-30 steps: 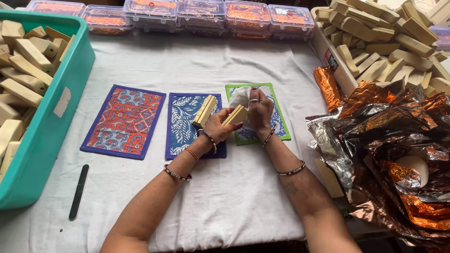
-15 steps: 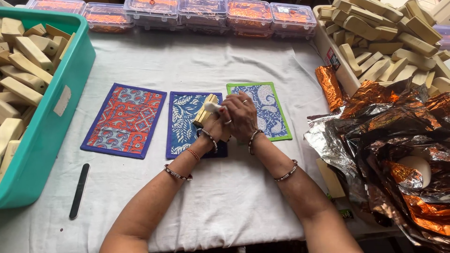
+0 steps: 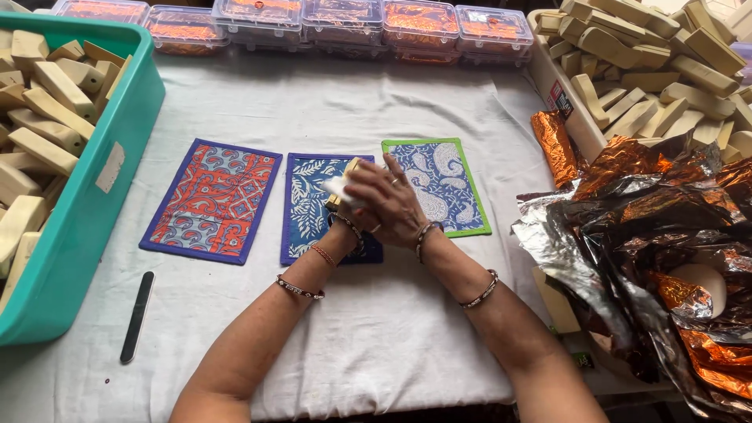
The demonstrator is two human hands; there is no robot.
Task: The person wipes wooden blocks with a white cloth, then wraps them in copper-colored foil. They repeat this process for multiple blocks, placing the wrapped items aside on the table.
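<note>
While both hands meet above the blue mat (image 3: 309, 205), the left hand (image 3: 350, 210) grips a pale tan wooden block (image 3: 345, 178); the right hand (image 3: 392, 205) closes over it, fingers curled.

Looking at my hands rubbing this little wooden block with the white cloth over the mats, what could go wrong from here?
1. Both hands, left hand and right hand, clasp the pale wooden block above the blue leaf-print fabric mat; a slip might drop it there.
2. The crumpled copper foil sheets crowd the right forearm and may snag.
3. The black nail file lies near the left elbow and might get knocked.
</note>
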